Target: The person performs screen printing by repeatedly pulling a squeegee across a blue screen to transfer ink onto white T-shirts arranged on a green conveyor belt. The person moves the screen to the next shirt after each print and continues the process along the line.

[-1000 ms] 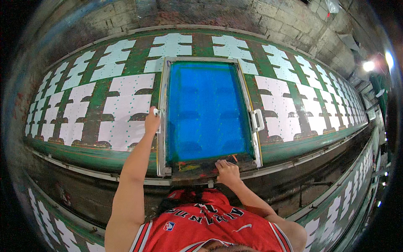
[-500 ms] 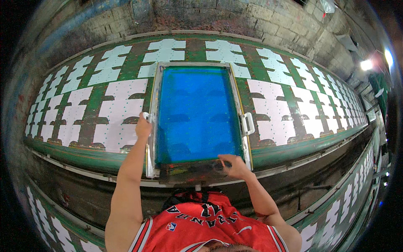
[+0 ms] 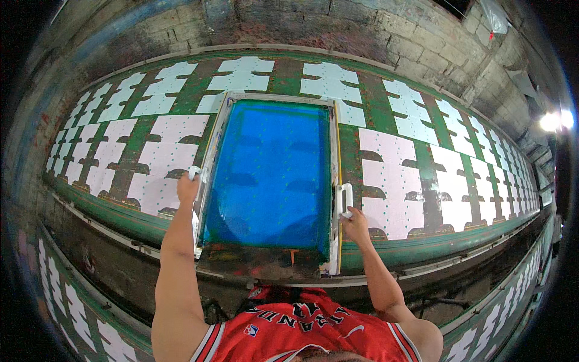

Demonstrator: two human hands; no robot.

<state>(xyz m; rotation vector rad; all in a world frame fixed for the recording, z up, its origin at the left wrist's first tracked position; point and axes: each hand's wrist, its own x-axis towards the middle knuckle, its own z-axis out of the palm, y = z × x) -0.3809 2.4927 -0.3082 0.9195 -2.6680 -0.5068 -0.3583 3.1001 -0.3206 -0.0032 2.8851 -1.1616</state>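
We find a blue mesh screen [image 3: 271, 175] in a rigid rectangular frame at the centre of the picture, resting over a long green table [image 3: 416, 250]. At centre left, we note the left hand [image 3: 187, 188] with its fingers curled around the white left handle [image 3: 194, 172]. Right of centre, the right hand [image 3: 354, 224] is at the lower end of the white right handle [image 3: 345, 198]; we cannot tell whether its fingers are closed around it. We record dotted pale pink pieces [image 3: 386, 181] on both sides of the frame and pale blue pieces [image 3: 238, 83] toward the top.
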